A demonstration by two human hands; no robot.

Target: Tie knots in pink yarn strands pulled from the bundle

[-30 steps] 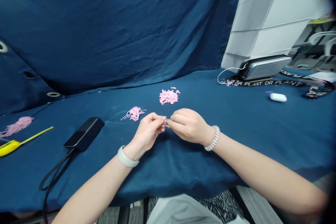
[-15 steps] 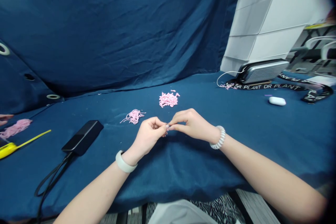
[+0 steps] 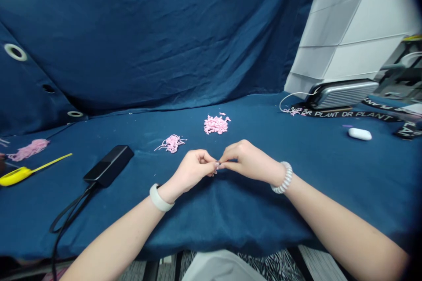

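My left hand (image 3: pixel 194 169) and my right hand (image 3: pixel 248 161) meet fingertip to fingertip above the blue cloth, pinching a small pale item (image 3: pixel 216 167). Their fingers hide most of it, so I cannot tell what it is. Beyond my hands lie a heap of short pink pieces (image 3: pixel 216 124) and, to its left, a loose tangle of pink thread (image 3: pixel 171 143). Neither hand touches them. A white band (image 3: pixel 159 198) circles my left wrist, and a white coil bracelet (image 3: pixel 282 178) circles my right.
A black power bank (image 3: pixel 108 166) with a cable lies left of my hands. Farther left are a pink thread bundle (image 3: pixel 29 149) and a yellow tool (image 3: pixel 15 176). At the back right sit a silver case (image 3: pixel 343 94), a black lanyard (image 3: pixel 346 114) and a white earbud case (image 3: pixel 359 134).
My hands still pinch the small item, and my right hand's fingers have stretched out more. Everything on the table sits slightly farther right and lower in view.
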